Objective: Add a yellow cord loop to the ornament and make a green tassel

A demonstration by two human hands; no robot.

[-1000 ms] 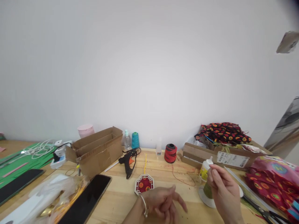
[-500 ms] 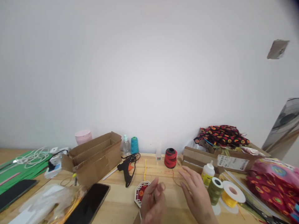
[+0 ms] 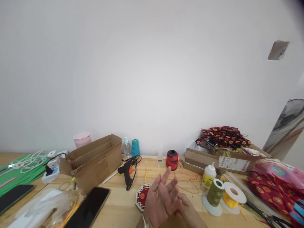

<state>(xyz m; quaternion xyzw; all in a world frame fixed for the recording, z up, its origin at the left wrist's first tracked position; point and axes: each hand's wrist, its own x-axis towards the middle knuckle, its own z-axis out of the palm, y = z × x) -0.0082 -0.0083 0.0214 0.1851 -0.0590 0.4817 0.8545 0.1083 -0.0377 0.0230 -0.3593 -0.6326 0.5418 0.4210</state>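
Note:
My left hand point(image 3: 160, 198) is raised palm up at the bottom middle, its fingers spread and slightly bent. A thin green thread point(image 3: 162, 200) runs across its palm. Against the little-finger side of that hand is my right hand point(image 3: 188, 209), its fingertips hidden behind the left. Just left of my hands lies an octagonal ornament point(image 3: 142, 198) with a white lattice rim and red centre, partly covered by the left hand. A yellow cord point(image 3: 146, 172) extends from its top towards the wall.
A glue gun point(image 3: 128, 172), a phone point(image 3: 89, 207) and a cardboard box point(image 3: 97, 164) are on the left. Behind my hands stands a red thread spool point(image 3: 172, 160). To the right are a glue bottle point(image 3: 209, 175), a green thread spool point(image 3: 215, 193), yellow ribbon point(image 3: 230, 199) and scissors point(image 3: 268, 218).
My right hand has moved left and down, from beside the red thread to against my left hand. The left hand has opened, its palm now showing with the green thread across it.

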